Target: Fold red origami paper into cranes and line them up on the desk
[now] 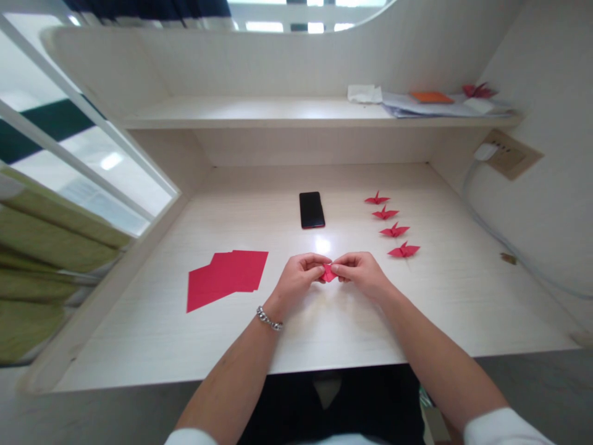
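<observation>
Between both hands is a small piece of folded red paper [328,273], held just above the desk. My left hand [303,275] pinches its left side between thumb and fingers; a chain bracelet sits on that wrist. On the paper's right side, my right hand [361,272] grips with thumb and forefinger. The fingers hide much of the folds. To the left lie overlapping flat sheets of red paper [227,272]. Several red paper cranes stand in a slanted row at the right, the nearest crane [404,250] just beyond my right hand.
A black phone [312,210] lies on the desk [152,334] beyond my hands. Above, a shelf [259,111] bears papers [393,105], an orange sheet [432,97] and a red folded paper piece [479,91]. A white cable [491,232] runs down the right wall from a socket [514,154].
</observation>
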### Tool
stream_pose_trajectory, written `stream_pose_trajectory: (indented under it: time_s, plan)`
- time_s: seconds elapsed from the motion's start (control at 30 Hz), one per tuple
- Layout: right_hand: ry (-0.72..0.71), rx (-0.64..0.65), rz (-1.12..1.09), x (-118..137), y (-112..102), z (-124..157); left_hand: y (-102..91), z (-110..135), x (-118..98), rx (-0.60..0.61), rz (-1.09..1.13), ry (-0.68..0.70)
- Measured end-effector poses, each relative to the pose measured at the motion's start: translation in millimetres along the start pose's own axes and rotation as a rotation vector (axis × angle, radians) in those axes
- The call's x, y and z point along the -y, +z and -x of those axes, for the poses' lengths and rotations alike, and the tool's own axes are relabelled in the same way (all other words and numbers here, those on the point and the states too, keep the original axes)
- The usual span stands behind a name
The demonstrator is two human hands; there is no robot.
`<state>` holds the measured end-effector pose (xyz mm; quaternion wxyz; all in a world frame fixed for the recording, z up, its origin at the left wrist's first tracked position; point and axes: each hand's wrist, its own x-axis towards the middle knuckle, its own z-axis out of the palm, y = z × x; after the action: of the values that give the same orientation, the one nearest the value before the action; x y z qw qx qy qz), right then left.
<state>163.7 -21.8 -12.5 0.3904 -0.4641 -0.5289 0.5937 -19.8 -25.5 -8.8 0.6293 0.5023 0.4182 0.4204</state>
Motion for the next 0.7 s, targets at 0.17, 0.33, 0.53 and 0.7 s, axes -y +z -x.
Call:
stream_pose_trajectory:
  time_s: [0.17, 0.33, 0.53, 0.7]
  plan:
    - [0.012, 0.042, 0.011, -2, -3, 0, -0.8, 1, -2, -0.022, -0.069, 0.036]
    - [0.027, 0.054, 0.023, -2, -3, -1, -1.2, 1, -2, -0.064, -0.155, 0.092]
    - [0.014, 0.006, 0.016, -2, -1, -1, 1.2, -3, 3, -0.106, -0.065, 0.044]
    - [0.013, -0.052, 0.018, -4, 1, -2, 1.4, -6, 8, -0.105, 0.028, 0.002]
